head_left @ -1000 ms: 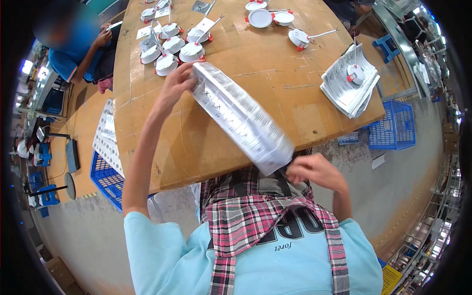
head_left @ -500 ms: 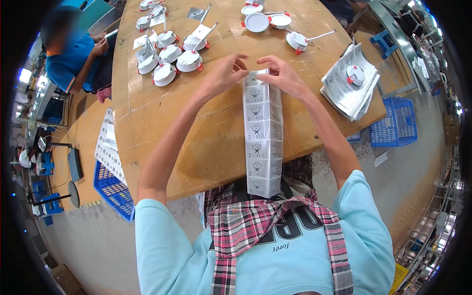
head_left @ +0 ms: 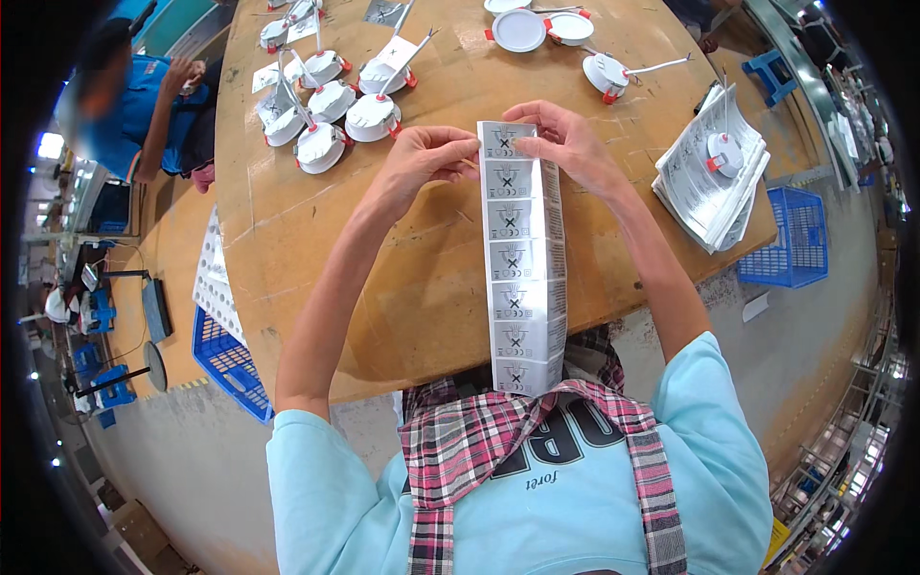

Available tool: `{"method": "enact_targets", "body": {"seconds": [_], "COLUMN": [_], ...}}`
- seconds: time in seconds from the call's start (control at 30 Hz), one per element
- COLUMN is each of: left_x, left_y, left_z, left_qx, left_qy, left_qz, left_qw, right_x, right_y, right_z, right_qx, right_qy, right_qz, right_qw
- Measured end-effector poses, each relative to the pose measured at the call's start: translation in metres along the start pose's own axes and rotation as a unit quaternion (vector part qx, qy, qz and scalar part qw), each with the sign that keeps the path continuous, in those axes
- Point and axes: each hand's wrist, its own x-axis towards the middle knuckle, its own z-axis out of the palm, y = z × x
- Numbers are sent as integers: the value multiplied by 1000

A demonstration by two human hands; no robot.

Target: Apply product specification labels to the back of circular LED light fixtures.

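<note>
A long silver strip of printed labels [head_left: 510, 261] hangs from the table top toward my lap, with a lengthwise fold near its right side. My right hand [head_left: 573, 151] pinches its top end, thumb on the printed face and fingers at the far edge. At the upper left edge of the strip, my left hand [head_left: 428, 163] is closed, thumb and forefinger pinched on the margin. White round downlights [head_left: 332, 102] with red clips and cables stand in a cluster beyond my left hand.
More downlights [head_left: 520, 31] lie at the far side. On the right, a downlight [head_left: 725, 153] rests on a stack of label sheets [head_left: 695, 182]. Blue crates [head_left: 788, 240] stand beside the table on both sides. Another person [head_left: 144, 110] sits at the left.
My left hand has moved down and left from the strip's top end to its left edge. The top of the strip shows more fully. The person at the left has raised their hands.
</note>
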Motion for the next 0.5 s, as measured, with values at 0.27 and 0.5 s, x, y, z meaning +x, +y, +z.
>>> {"method": "enact_targets", "body": {"seconds": [0.27,0.5], "left_x": [4,-3], "left_y": [-3,23], "left_z": [13,44], "left_qx": [-41,-9], "left_qy": [-2,44], "left_qz": [29,105], "left_qw": [999,994], "right_x": [-16,-36], "right_y": [-23,-68], "right_z": [14,25], "right_qx": [-410,-482], "right_qy": [236,342], "right_qz": [-209,-224], "right_qw": [856,775]}}
